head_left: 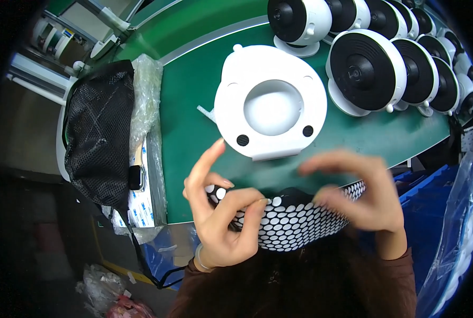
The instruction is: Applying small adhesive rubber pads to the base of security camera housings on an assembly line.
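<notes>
My left hand (223, 217) pinches the top edge of a curved sheet (295, 228) with rows of white round dots on black. Its index finger reaches up beside the white round housing (231, 116), and the thumb and another finger meet at one dot. Over the sheet's right part hovers my right hand (361, 191), smeared by motion, thumb and index finger apart; whether its other fingers grip the sheet is hidden. The housing lies on the green table with a wide round recess, a black mesh disc (242, 140) and a second mesh disc (308, 131) at its near edge.
Several white camera-like units with black round fronts (366, 71) stand at the back right. On the left are a black mesh bag (98, 138), clear plastic wrap (147, 95) and a dark smartwatch-like item (136, 177). Blue bins (422, 206) sit at the right.
</notes>
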A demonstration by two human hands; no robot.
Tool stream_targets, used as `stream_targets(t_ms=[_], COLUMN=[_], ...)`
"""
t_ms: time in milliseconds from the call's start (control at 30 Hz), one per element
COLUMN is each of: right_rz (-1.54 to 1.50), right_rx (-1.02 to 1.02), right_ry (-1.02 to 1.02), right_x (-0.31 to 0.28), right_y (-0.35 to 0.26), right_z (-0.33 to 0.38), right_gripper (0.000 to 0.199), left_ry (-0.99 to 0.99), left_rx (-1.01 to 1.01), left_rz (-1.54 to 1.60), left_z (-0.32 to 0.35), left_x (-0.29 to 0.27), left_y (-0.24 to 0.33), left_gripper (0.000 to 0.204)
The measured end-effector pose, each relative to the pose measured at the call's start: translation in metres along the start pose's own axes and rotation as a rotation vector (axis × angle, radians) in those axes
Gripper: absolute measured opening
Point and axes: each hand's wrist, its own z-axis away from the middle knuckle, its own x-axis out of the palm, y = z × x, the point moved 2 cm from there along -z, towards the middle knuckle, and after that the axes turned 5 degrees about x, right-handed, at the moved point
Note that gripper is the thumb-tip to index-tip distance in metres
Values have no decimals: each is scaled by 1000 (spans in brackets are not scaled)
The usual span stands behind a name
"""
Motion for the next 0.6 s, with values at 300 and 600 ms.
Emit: stream_targets(t_ms=[300, 600], right_rz=[-23, 169], right_rx=[-1, -259], right_ry=[28, 281], right_x=[16, 19], right_y=[5, -4], right_z=[11, 18], right_gripper=[12, 16], left_ry=[-229, -243], left_rx=[240, 226], left_rz=[-158, -65], left_z=[-9, -18], left_x=[4, 9], left_y=[12, 16], left_gripper=[15, 12])
